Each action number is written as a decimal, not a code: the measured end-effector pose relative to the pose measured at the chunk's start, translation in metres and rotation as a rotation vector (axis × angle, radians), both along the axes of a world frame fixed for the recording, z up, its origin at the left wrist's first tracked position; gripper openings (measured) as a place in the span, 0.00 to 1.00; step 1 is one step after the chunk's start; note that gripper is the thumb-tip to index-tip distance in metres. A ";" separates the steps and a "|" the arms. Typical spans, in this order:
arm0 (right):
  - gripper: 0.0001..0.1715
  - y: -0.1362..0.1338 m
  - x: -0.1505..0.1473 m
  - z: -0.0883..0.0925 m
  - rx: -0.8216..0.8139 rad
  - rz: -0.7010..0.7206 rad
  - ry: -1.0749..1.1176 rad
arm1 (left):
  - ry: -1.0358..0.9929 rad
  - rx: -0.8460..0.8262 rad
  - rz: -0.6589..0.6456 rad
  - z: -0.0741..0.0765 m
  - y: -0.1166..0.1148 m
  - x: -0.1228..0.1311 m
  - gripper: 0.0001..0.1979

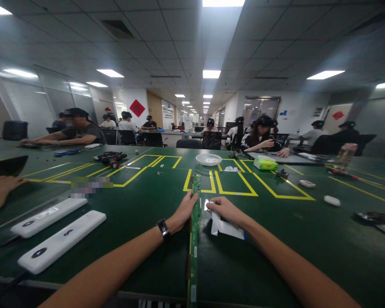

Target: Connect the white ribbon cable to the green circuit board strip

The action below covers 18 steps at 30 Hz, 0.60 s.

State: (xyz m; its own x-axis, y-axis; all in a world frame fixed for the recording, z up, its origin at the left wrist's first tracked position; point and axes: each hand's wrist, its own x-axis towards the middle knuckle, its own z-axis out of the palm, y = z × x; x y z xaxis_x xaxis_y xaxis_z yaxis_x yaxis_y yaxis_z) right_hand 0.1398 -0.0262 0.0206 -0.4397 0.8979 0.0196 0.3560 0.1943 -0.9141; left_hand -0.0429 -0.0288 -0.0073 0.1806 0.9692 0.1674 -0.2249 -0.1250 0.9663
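A long, narrow green circuit board (194, 252) runs from the near table edge toward the middle of the table. My left hand (183, 213), with a dark watch on the wrist, grips the board near its far end, thumb on top. Just right of the board, my right hand (226, 210) pinches a crumpled white strip (226, 228) that looks like paper or a wipe. The strip hangs below the fingers, apart from the board. A small shiny piece shows at my right fingertips; its kind is unclear.
White power strips (64, 241) lie at left. Ahead are a white plastic basket (208, 160), a green tissue pack (265, 164) and yellow tape outlines (237, 193). Dark tools (111, 158) lie at far left. A white mouse-like object (332, 200) sits at right. A co-worker's hand (3, 190) is at left.
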 end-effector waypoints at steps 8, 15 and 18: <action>0.24 0.000 -0.007 -0.009 -0.140 0.048 0.222 | 0.005 -0.015 -0.027 0.004 -0.003 0.000 0.22; 0.24 -0.004 -0.009 -0.006 -0.164 0.045 0.211 | -0.021 -0.040 -0.057 0.009 -0.009 0.003 0.22; 0.24 -0.005 -0.010 -0.005 -0.165 0.040 0.215 | -0.015 -0.043 -0.058 0.010 -0.010 0.003 0.21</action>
State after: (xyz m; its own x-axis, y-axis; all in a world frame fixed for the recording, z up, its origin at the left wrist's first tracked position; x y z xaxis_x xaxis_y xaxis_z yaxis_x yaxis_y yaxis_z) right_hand 0.1293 -0.0307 0.0153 -0.4762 0.8789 -0.0289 0.1457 0.0464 -0.9882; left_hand -0.0399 -0.0385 0.0029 0.2344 0.9635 0.1293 -0.2453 -0.0701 0.9669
